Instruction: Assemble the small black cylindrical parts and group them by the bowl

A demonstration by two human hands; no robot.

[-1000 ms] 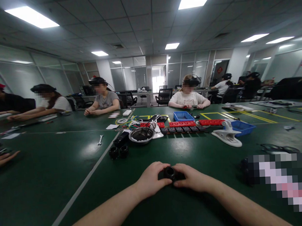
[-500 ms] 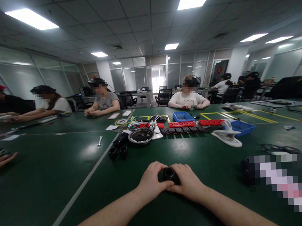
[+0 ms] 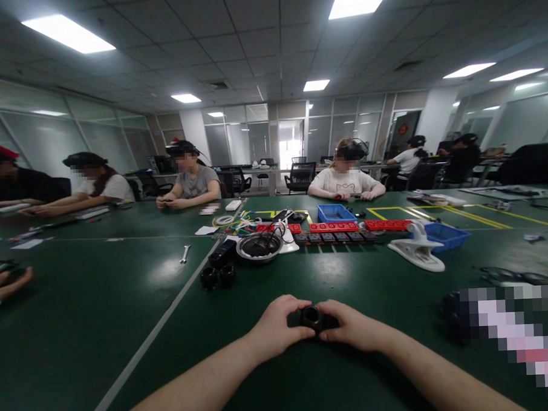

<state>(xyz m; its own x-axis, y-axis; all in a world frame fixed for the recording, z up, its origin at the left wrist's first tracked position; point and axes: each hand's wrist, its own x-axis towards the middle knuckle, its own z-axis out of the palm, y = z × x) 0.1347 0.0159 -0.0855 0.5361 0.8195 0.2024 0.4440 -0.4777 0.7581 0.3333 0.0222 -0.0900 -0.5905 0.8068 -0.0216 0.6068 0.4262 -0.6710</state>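
Note:
Low over the near middle of the green table, a small black round part with a hole in its top [image 3: 311, 316] sits between my two hands. My left hand [image 3: 279, 326] is closed on its left side, thumb in front and fingers behind. From the right, my right hand [image 3: 354, 326] curls its thumb and fingers about the part's right side. Dark material shows between the right thumb and fingers; whether it belongs to the same part I cannot tell. Two similar black round pieces [image 3: 218, 277] stand side by side farther off to the left.
Beyond are a round metal dish [image 3: 259, 248], red strips [image 3: 333, 227], a blue tray [image 3: 335, 213], a white clamp-like stand [image 3: 419, 250] and a wrench [image 3: 184, 253]. Glasses [image 3: 517, 275] lie to the right. Several people sit around the table; one person's hand [image 3: 14, 283] reaches in at left.
My right hand has shifted right and loosened its wrap, so more of the black part shows. My left hand keeps its hold. The whole view has swung slightly left.

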